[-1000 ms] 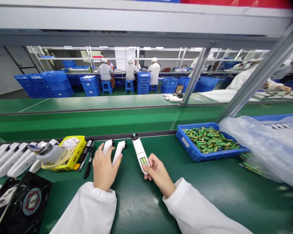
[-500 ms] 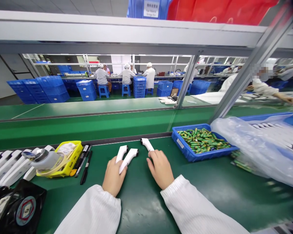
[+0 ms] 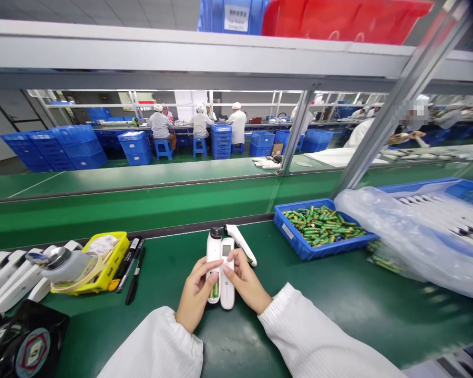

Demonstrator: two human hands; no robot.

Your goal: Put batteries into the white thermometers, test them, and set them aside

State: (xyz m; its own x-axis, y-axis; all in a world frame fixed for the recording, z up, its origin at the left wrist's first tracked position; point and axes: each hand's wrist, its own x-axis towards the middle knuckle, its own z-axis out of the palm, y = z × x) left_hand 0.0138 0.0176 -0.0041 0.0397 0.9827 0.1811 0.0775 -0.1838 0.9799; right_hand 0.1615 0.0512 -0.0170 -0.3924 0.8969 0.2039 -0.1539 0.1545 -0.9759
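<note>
Two white handheld devices are side by side between my hands, above the green table. The left device (image 3: 214, 257) has a black tip and an uncovered compartment with green batteries; my left hand (image 3: 197, 294) is closed round its left side. The right device (image 3: 227, 291) shows a small grey screen, and my right hand (image 3: 247, 281) grips its upper right side with the thumb on its front. Just behind my right hand lies a third white device (image 3: 241, 242), tilted, with a bit of green showing at its lower end.
A blue tray (image 3: 299, 251) of green batteries stands at the right, beside a clear plastic bag (image 3: 410, 247) and more white devices. At the left are a yellow basket (image 3: 112, 270), pens (image 3: 135, 275), a row of white devices and a black box (image 3: 59, 336). People sit beyond.
My hands have come closer together. The two devices at my left hand now stand upright in view, side by side, with one showing its batteries. My right hand has left the third device.
</note>
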